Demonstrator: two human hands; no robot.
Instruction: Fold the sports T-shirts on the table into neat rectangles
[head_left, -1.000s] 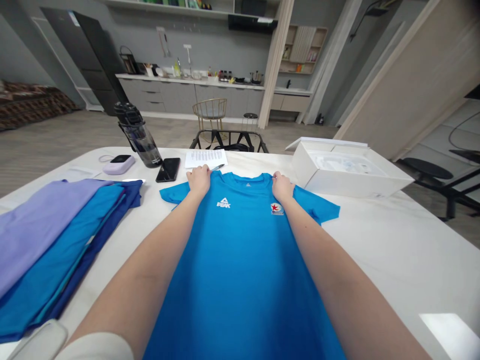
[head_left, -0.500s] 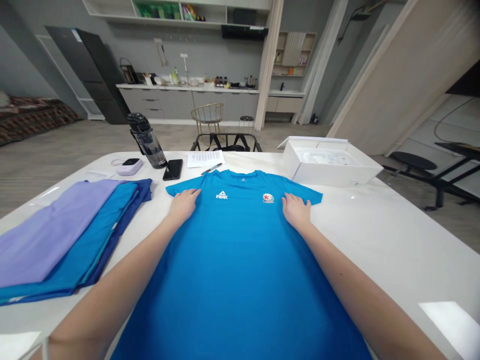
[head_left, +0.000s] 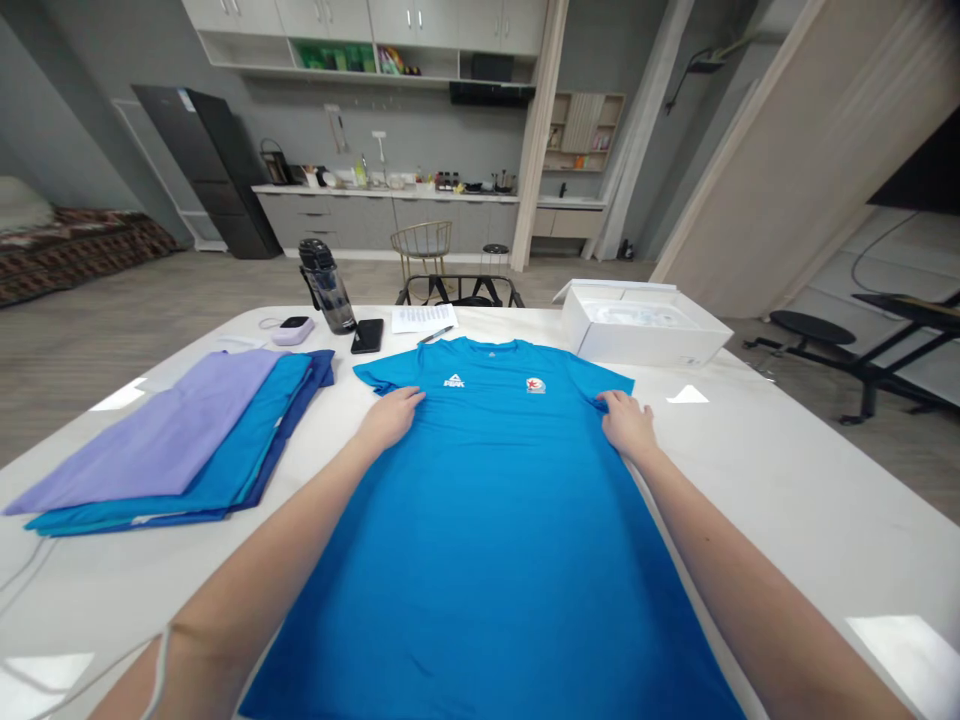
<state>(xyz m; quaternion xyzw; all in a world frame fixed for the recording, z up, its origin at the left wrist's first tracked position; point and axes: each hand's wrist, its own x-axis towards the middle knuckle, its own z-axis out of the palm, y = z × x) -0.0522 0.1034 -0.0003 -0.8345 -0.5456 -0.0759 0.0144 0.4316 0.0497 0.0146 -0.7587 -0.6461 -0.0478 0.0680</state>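
Observation:
A blue T-shirt [head_left: 491, 520] lies spread front side up, its collar pointing away from me and a white PEAK logo and a round badge on its chest. At the underarm on the left edge, my left hand [head_left: 391, 418] is closed with its fingertips pinching the fabric. My right hand [head_left: 628, 424] pinches the opposite underarm, where the cloth bunches at the fingertips. Small creases run across the chest between both hands. Both sleeves lie out to the sides, and the hem runs toward the bottom of the view.
Folded clothes, lavender on top [head_left: 172, 420], lie at left on the white table [head_left: 780, 470]. Farther back are a water bottle [head_left: 330, 290], a phone [head_left: 367, 336], a small lavender device [head_left: 293, 331], a printed sheet [head_left: 424, 318] and a pen [head_left: 436, 335]. An open white box [head_left: 652, 343] stands at back right.
Both hands have slid from the shirt's upper chest and shoulders down to the underarm edges, and the fingers have closed on the fabric. Creases now show across the chest. The view has tilted up.

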